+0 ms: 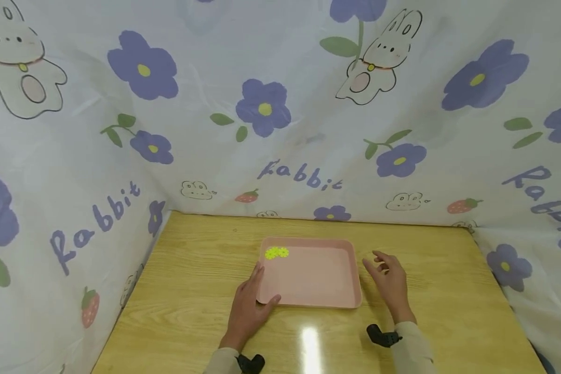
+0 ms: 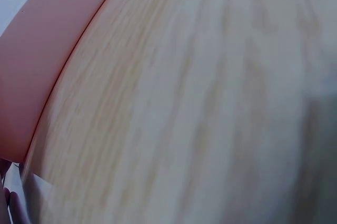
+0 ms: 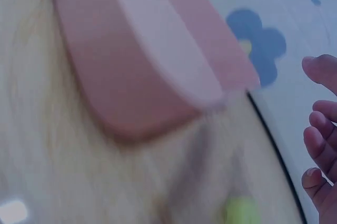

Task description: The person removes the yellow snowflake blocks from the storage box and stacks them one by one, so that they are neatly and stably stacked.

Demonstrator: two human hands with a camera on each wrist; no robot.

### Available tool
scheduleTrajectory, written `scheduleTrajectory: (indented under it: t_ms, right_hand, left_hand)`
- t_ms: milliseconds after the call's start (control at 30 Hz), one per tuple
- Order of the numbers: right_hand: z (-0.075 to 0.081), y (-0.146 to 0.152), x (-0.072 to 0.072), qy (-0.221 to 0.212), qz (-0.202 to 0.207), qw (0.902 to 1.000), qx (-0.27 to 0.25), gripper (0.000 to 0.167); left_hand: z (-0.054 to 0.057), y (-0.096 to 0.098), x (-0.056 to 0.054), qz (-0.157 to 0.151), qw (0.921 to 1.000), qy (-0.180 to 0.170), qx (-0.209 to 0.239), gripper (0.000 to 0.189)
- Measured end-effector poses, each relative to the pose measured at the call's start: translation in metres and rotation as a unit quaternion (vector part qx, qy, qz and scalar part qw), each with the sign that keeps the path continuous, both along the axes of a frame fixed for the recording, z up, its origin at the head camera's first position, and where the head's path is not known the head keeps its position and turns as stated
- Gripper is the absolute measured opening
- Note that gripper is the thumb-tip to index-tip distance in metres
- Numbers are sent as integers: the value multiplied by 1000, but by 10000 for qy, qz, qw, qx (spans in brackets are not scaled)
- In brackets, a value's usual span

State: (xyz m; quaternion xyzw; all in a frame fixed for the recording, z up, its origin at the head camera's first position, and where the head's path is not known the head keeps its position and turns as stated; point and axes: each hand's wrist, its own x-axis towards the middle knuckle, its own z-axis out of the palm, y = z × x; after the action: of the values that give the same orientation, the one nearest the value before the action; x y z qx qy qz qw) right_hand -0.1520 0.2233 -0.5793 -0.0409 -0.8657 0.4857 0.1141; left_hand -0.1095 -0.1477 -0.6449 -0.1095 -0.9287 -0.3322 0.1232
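Black wrist cameras nearest, above wooden table. Left hand rests against pink tray at near-left corner, fingers fairly straight, not curled round it. Right hand apart, right of tray, fingers loosely bent, nothing visibly held. Right wrist view alone: blurred yellow-green thing, cannot tell what. Head view alone: yellow flowers inside tray, far-left corner. Beyond: rabbit-print cloth.
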Motion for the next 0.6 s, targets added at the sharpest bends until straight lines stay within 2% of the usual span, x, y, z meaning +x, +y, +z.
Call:
scheduleTrajectory:
  t_ms: [200, 400, 600]
  right_hand:
    - [4, -50, -23, 88, 520, 9984, -213, 47]
    - [-1, -100, -38, 97, 1022, 9945, -225, 41]
    - [-17, -146, -50, -98, 1636, 9859, -351, 41]
  left_hand:
    - [0, -1, 1, -28, 9999, 78, 80, 89]
    - [-1, -1, 2, 31, 9999, -7, 96, 89]
    - [-2, -3, 3, 1, 9990, 437, -108, 87]
